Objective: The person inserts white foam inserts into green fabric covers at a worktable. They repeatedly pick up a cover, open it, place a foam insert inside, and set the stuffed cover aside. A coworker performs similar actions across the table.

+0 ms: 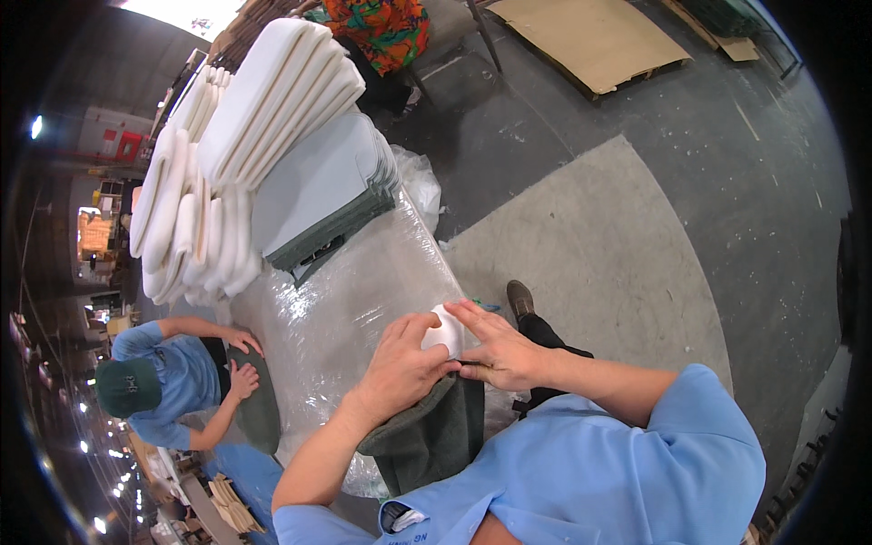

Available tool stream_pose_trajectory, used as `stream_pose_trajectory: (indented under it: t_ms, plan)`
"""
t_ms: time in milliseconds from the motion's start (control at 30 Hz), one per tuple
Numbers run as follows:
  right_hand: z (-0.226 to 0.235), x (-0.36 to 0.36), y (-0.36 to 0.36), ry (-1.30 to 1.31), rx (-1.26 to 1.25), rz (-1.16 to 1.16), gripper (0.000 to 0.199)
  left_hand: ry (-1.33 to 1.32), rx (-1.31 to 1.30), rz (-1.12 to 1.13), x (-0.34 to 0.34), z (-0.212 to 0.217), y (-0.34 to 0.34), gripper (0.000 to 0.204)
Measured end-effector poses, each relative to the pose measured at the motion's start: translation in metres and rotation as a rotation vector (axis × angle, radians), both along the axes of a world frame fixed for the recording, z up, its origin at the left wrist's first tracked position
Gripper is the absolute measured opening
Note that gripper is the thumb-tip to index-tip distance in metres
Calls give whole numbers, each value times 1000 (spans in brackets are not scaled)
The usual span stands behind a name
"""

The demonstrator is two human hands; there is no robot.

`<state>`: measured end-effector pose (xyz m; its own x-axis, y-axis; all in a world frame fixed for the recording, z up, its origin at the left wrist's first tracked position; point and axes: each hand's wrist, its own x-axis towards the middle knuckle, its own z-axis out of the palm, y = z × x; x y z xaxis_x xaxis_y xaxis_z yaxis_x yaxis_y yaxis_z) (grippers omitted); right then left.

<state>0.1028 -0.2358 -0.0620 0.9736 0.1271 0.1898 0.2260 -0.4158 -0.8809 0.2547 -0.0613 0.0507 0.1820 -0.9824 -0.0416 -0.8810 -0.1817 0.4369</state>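
Observation:
A dark green fabric cover (427,436) lies in front of my body at the table's near edge, its open end toward my hands. White padding (442,332) sticks out of that end. My left hand (400,363) is curled round the padding's left side, its thumb by the cover's edge. From the right, my right hand (500,350) grips the padding, with longer, straighter fingers over its far side and the thumb low at the cover's corner. The padding inside the cover is hidden.
The table (363,272) is wrapped in shiny clear plastic. Folded white padding (272,100) is piled at its far left, beside a stack of grey-green covers (318,191). At left, a co-worker (173,381) handles a green piece (259,409). Cardboard (590,41) lies beyond.

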Motion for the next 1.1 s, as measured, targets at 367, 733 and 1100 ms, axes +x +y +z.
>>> stream_pose_trajectory:
  t_ms: [367,733,1100]
  plan:
    - [-28,46,-6,137,299,-70,29,483,103,261,42,-58,-3,23]
    - [-83,79,13,419,911,-209,25,1153,199,713,73,-119,-6,37]
    - [-108,62,18,557,285,-229,33,1005,329,725,59,-184,-2,46]
